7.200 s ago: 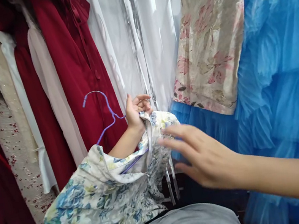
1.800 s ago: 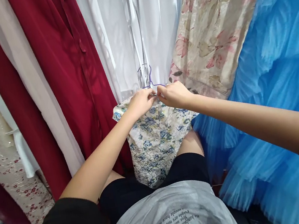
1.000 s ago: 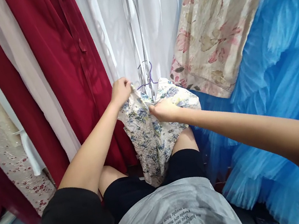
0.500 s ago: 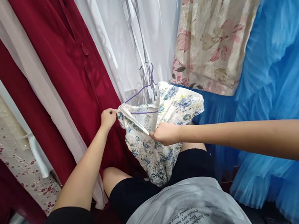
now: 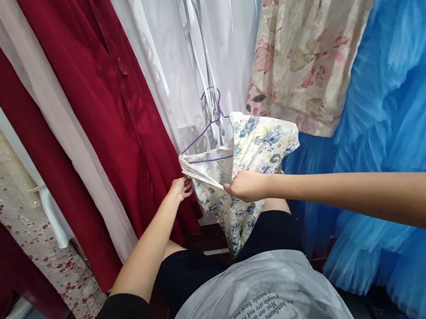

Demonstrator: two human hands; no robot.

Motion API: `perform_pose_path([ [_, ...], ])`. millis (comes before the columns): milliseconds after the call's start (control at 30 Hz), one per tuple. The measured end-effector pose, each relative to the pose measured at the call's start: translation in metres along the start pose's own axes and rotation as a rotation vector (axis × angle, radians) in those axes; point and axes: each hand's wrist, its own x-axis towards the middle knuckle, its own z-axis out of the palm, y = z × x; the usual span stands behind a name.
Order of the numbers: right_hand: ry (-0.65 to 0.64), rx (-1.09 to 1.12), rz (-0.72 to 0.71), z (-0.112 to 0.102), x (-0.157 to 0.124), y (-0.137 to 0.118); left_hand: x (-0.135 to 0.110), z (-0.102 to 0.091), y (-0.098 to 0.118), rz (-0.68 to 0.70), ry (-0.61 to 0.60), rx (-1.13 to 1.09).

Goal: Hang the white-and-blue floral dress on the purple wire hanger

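Observation:
A white dress with blue flowers [image 5: 254, 146] hangs on a purple wire hanger [image 5: 204, 130] in front of me, above my knees. My right hand [image 5: 244, 186] is closed on the dress's front edge near its middle. My left hand [image 5: 180, 188] sits just left of the dress's lower left side, fingers curled against the fabric edge. The hanger's left shoulder shows bare above the cloth; its hook rises beside silvery hanging strips.
Hanging clothes surround me: dark red dresses [image 5: 102, 91], a cream one [image 5: 52, 116], white sheer fabric [image 5: 165, 52], a beige floral dress [image 5: 310, 32] and a big blue tulle gown [image 5: 402, 109]. A red-speckled garment [image 5: 22, 226] hangs far left. Wooden floor lies below.
My left hand has dropped from the dress's upper left corner to lower on its left side. The dress and hanger shifted slightly right. My right hand keeps its grip.

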Motion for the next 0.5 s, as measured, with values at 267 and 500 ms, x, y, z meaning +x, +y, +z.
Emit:
perform_pose_path([
  [267,-0.064,0.036,0.020,0.013,-0.013,0.008,-0.022,0.045,-0.018,-0.091,-0.282,0.070],
  [500,-0.141,0.138,0.076,0.037,-0.030,0.003,-0.058,0.077,0.007,0.252,-0.466,0.182],
])
